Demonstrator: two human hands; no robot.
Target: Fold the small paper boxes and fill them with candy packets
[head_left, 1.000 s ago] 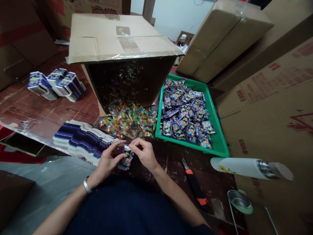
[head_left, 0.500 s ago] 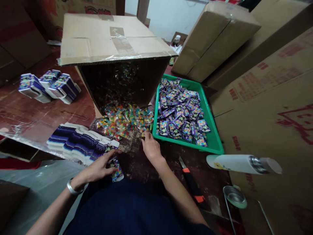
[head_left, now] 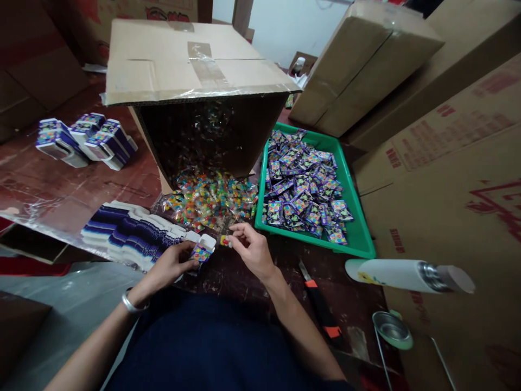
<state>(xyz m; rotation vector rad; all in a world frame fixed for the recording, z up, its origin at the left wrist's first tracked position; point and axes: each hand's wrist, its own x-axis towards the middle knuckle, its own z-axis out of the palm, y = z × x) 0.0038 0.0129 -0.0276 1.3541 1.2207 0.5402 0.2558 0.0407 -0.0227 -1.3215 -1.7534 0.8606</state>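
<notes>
My left hand [head_left: 171, 264] grips a small purple printed box [head_left: 202, 251] with its white end flap open, held just above the table's near edge. My right hand [head_left: 253, 250] pinches a small clear packet of coloured candy [head_left: 224, 240] right beside the box's open end. Behind them a pile of candy packets [head_left: 211, 200] spills from a big cardboard carton [head_left: 195, 87] lying on its side. Left of my left hand lies a row of flat unfolded boxes [head_left: 130, 233].
A green tray [head_left: 360, 233] holds several filled purple boxes at right. Bundles of boxes [head_left: 83, 140] sit far left. A utility knife [head_left: 321, 304], a white flask [head_left: 407, 274] on its side and its lid [head_left: 392, 329] lie near right. Large cartons [head_left: 448, 163] wall the right side.
My right hand reached out to the candy pile, then came back holding a packet. My left hand lowered the box, then raised it with the flap open toward the right hand.
</notes>
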